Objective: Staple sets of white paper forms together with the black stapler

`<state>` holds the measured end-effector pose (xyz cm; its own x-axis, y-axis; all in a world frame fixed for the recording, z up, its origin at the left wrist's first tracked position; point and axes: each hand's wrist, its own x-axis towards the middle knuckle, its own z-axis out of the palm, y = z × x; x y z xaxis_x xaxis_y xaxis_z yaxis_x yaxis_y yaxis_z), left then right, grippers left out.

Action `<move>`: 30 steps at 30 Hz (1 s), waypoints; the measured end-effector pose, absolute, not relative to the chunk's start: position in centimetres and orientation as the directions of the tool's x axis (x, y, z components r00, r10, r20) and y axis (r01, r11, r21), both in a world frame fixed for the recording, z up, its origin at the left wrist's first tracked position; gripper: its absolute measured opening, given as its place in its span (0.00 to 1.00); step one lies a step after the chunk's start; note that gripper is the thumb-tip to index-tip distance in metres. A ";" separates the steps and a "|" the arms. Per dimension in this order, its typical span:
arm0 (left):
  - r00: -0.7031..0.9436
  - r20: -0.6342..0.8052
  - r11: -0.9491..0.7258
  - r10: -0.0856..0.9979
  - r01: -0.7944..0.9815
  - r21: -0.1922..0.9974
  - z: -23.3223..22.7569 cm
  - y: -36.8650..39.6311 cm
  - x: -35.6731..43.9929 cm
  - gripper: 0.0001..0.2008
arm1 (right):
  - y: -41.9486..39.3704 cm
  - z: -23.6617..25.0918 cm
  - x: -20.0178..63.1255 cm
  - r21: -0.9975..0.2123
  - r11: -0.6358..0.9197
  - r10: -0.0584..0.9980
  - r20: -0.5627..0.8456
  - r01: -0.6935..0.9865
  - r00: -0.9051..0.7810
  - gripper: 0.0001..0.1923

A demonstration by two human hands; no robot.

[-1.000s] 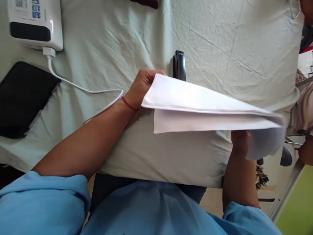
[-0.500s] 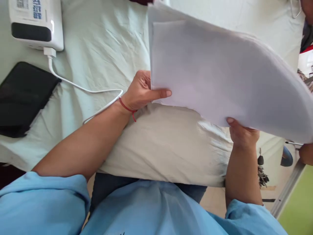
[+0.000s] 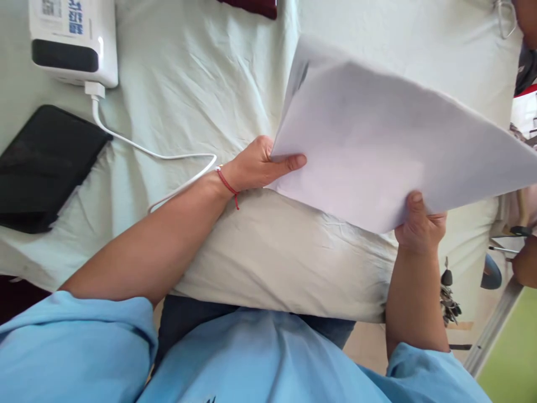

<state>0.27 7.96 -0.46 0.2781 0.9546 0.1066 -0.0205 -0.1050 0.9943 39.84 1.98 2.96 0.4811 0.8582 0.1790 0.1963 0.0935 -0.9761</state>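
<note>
Head view showed both hands clamped on a stack of white paper sheets, held up off the cloth-covered surface and tilted, its far edge raised toward the top of the frame. The left hand pinched the stack's left lower corner, thumb lying flat across the near face and the fingers hidden behind the sheets. A thin red thread bracelet circled that wrist. The right hand gripped the stack's lower edge from beneath, thumb pressed on the near face and the fingers curled out of sight behind. Between the two grips the sheets sagged slightly, and a grey shadow marked the upper left corner.

Left of the left grip, a white cable ran across the wrinkled pale green cloth, passing just beside the wrist, and led up to a white box-shaped device with a black band and blue print. Below that device, well apart from the left grip, lay a flat black case. Below both grips the cloth hung over the surface's near edge, with the person's light blue shirt beneath. Beyond the right grip, at the frame's right edge, another person's hand was partly visible.
</note>
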 end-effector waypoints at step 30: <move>0.117 0.133 -0.170 0.984 0.398 0.901 -0.3 8.8 1.3 0.18 | -1.4 2.6 42.3 -0.891 -0.282 0.884 -0.098 0.355 0.456 0.38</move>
